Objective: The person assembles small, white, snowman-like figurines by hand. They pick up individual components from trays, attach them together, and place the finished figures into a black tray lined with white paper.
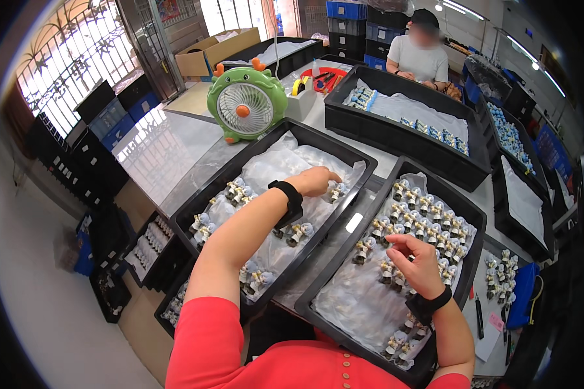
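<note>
My left hand [316, 181] reaches over the far right part of the left black tray [360, 170]. Its fingers bend down onto a small figurine [336, 190] in white, grey and gold with a dark base; the hand partly hides the grip. My right hand [422, 264] hovers above the right black tray [475, 217], thumb and forefinger apart with nothing visible between them. Just beside those fingertips stands another such figurine [386, 270]. Rows of the same figurines [428, 227] fill the far part of that tray, on a white plastic sheet [350, 311].
A green animal-shaped fan [248, 104] stands behind the left tray. Beyond it are a red basket [328, 79] and another black tray [405, 133] with blue figurines. A person [418, 55] sits across the table. More figurines [501, 275] and a black pen [479, 318] lie at the right.
</note>
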`<move>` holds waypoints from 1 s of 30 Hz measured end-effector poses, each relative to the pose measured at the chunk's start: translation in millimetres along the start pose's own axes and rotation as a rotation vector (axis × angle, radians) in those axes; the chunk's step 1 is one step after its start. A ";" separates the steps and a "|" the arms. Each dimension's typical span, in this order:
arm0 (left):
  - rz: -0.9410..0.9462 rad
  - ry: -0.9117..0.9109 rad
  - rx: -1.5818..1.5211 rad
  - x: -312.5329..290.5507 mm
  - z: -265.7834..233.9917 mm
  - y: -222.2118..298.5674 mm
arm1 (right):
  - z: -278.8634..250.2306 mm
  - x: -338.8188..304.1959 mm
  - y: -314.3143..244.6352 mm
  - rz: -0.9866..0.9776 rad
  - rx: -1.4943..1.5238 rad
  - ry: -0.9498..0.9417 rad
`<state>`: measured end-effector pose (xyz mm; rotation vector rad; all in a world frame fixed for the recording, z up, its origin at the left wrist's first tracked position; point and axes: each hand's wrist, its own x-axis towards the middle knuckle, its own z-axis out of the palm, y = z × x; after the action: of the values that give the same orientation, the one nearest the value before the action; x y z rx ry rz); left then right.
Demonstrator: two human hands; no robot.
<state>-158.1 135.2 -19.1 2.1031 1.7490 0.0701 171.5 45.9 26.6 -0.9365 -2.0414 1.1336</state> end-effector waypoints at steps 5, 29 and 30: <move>-0.070 0.000 -0.056 -7.8 -4.7 15.8 | -0.6 0.0 1.8 0.025 0.010 -0.002; -0.018 0.123 -0.014 -23.1 10.9 0.7 | -5.3 2.8 11.4 0.065 0.024 -0.004; -0.012 0.122 -0.004 -26.8 8.7 0.0 | -4.8 3.6 13.7 0.052 0.024 -0.003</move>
<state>-161.3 107.4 -21.4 2.1250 1.8286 0.2023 177.1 56.1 17.2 -0.9824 -2.0123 1.1850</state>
